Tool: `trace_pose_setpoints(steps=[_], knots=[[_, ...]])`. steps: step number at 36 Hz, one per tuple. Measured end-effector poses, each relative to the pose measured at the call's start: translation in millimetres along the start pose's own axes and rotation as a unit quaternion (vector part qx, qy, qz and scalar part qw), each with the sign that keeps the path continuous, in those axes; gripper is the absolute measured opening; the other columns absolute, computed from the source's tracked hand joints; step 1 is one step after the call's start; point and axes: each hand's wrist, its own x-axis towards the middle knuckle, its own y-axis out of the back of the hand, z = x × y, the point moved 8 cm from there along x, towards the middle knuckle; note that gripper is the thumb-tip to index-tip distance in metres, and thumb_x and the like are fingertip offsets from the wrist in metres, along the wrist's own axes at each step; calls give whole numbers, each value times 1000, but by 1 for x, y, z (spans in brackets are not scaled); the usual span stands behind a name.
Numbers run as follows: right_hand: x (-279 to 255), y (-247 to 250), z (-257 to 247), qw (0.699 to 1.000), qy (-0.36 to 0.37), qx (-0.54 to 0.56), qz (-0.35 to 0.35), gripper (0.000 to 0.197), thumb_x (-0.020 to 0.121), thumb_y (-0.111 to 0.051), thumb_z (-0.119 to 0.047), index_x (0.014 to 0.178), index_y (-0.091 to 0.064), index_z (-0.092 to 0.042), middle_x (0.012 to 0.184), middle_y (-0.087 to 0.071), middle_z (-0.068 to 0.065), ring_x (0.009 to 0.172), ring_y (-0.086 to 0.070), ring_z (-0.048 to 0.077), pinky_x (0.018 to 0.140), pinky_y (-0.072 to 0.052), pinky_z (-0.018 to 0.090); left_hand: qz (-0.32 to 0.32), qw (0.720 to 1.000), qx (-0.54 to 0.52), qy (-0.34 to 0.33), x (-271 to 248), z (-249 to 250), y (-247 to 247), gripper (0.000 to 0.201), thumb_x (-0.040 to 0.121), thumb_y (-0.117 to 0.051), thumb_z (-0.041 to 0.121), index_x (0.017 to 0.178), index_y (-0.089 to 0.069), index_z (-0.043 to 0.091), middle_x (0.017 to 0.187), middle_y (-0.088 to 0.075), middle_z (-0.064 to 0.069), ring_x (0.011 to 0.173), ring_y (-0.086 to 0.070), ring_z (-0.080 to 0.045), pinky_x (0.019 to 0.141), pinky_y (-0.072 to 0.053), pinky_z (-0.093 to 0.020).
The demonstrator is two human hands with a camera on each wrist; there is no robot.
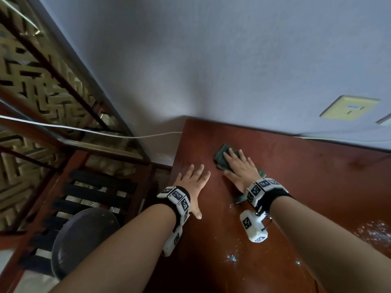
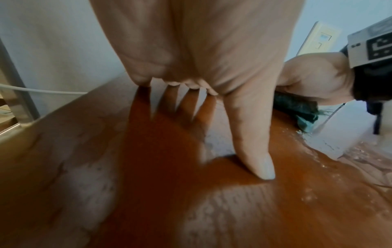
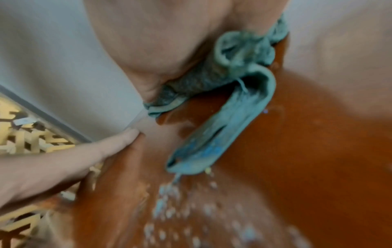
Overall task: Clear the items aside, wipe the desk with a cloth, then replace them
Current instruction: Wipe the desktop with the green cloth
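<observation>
Looking down from head height, the right hand (image 1: 238,168) lies flat on a green cloth (image 1: 222,158), fingers straight and slightly spread, pressing it onto the reddish-brown desk (image 1: 306,176) toward its far left corner, near the wall (image 1: 211,60). The left hand (image 1: 193,182) rests palm down on the bare wood just left of it, fingers straight and fanned, holding nothing, close to the desk's left edge. White specks (image 1: 231,258) dot the near part of the top. A wall socket (image 1: 350,107) sits far right, a white cable (image 1: 84,130) runs along to the left, and a dark round seat (image 1: 84,235) stands below the desk's left side.

At the left wrist, the fingers (image 2: 169,75) go straight down onto the wood and the thumb (image 2: 252,142) is stretched out with its tip on the surface. Beyond it the other hand (image 2: 314,80) bears on the cloth (image 2: 297,104).

At the right wrist, the picture is blurred. The palm (image 3: 159,50) sits on the bunched cloth (image 3: 229,70), and one loose fold trails nearer, lying on the desk (image 3: 318,151). The fingers are hidden under the palm. The other hand's thumb (image 3: 101,147) reaches in from the left, and specks (image 3: 169,209) lie scattered near the fold's end.
</observation>
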Motion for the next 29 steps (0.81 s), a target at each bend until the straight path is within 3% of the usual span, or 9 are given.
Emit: trace_pose_setpoints(steps=[5,8,11,12,14,17,20,25,29], knots=[[-15,-6,-8,998,47,29,-5,61,99,-37,-12,151,-14,-33,159,-2,-14,147,7,18,117,3,37,4,1000,-1,8,-3,2,3,141,64,-89,45,156,17,28,160,33,3,148,27,-26,119,1,-55],[-23,4,-3,990,21,137,-8,56,98,-35,-2,145,-35,-32,158,-19,-7,147,-9,21,115,0,26,2,1000,-7,14,-5,4,2,139,66,-89,42,156,15,27,161,32,3,149,25,-26,120,-2,-56],[-28,37,7,962,-35,269,26,48,96,-39,5,134,-54,-19,140,-48,4,127,-46,21,96,-23,5,2,1000,-13,19,-8,5,1,137,68,-89,39,156,15,27,161,30,3,150,23,-26,120,-4,-55],[-27,52,10,957,-34,285,45,46,94,-39,7,131,-56,-15,131,-54,6,115,-51,18,87,-28,2,2,1000,-14,21,-9,5,1,136,69,-88,38,156,15,27,162,29,2,150,22,-27,120,-5,-55],[-22,82,18,950,-25,296,99,45,92,-40,9,125,-59,-14,125,-58,8,110,-55,19,88,-33,5,2,1000,-17,24,-11,5,0,132,72,-87,37,156,15,27,162,27,2,150,21,-27,121,-6,-55],[-14,107,33,946,-33,273,170,48,92,-40,7,128,-58,-19,134,-55,4,125,-49,21,102,-28,15,0,999,-17,27,-14,5,-2,129,75,-85,37,157,14,27,162,27,2,150,20,-26,121,-7,-55],[-6,111,31,957,-24,209,199,52,94,-37,4,137,-51,-23,149,-40,-5,142,-26,19,115,-12,21,2,999,-23,25,-14,4,-3,128,75,-85,36,157,14,27,162,27,2,150,20,-26,121,-7,-55],[16,56,20,991,-2,107,79,62,92,-35,8,144,-38,-25,159,-16,-4,147,-1,30,117,0,49,3,999,-27,21,-12,2,-5,129,75,-85,36,157,14,28,162,27,3,150,21,-25,120,-6,-54],[12,15,17,1000,-18,-11,16,62,98,-41,-19,151,-13,-38,159,4,-13,147,9,22,117,2,47,6,1000,-25,18,-10,1,-7,129,74,-85,38,157,14,28,162,27,3,150,21,-26,120,-5,-55]])
